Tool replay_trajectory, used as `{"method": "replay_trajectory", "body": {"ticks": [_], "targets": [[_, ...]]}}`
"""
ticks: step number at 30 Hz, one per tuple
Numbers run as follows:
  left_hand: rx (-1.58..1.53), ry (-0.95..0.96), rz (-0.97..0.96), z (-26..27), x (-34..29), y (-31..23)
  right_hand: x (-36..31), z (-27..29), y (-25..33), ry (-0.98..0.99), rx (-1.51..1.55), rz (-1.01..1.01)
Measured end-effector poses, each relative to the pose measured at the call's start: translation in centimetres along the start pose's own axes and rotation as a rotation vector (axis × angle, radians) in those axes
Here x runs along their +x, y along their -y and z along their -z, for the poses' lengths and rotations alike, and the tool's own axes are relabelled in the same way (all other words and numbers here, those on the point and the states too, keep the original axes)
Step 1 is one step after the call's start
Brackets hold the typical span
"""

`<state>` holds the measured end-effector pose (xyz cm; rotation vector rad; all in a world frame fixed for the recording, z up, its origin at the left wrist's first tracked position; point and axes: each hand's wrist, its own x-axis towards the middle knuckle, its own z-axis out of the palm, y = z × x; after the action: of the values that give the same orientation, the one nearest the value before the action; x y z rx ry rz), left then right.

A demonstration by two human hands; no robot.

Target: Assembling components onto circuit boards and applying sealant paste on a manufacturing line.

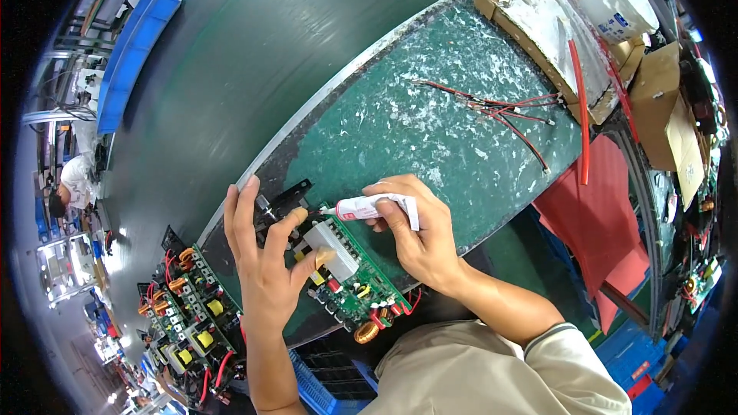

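Observation:
A green circuit board [369, 283] with a pale metal heat sink [336, 252], a copper coil and red wires lies at the near edge of the bench. My left hand [265, 261] is over its left end, fingers spread apart. The thumb reaches the heat sink, a tan covering at its tip; the bent index finger is near dark parts at the board's far end. My right hand [419, 234] is closed around a white squeeze tube [365, 208]. The tube's front end points left, just above the board's far edge; its nozzle is hard to make out.
More circuit boards [192, 315] stand at the left. Loose red and black wires [500, 107] lie on the white-smeared green bench [369, 138]. At the far right are a cardboard tray [523, 27] smeared white and a white bucket [619, 4]. Red sheets [596, 223] hang at the right.

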<state>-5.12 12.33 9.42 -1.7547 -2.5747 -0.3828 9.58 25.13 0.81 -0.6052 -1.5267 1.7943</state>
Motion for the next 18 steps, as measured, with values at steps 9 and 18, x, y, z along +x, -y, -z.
{"method": "replay_trajectory", "body": {"ticks": [9,18], "targets": [[-0.013,0.003,0.006,0.00,0.04,0.19,-0.06,-0.05,0.11,-0.019,0.019,-0.027],[-0.017,0.001,-0.013,0.00,0.11,0.39,0.02,0.07,0.03,-0.011,-0.018,0.004]]}}
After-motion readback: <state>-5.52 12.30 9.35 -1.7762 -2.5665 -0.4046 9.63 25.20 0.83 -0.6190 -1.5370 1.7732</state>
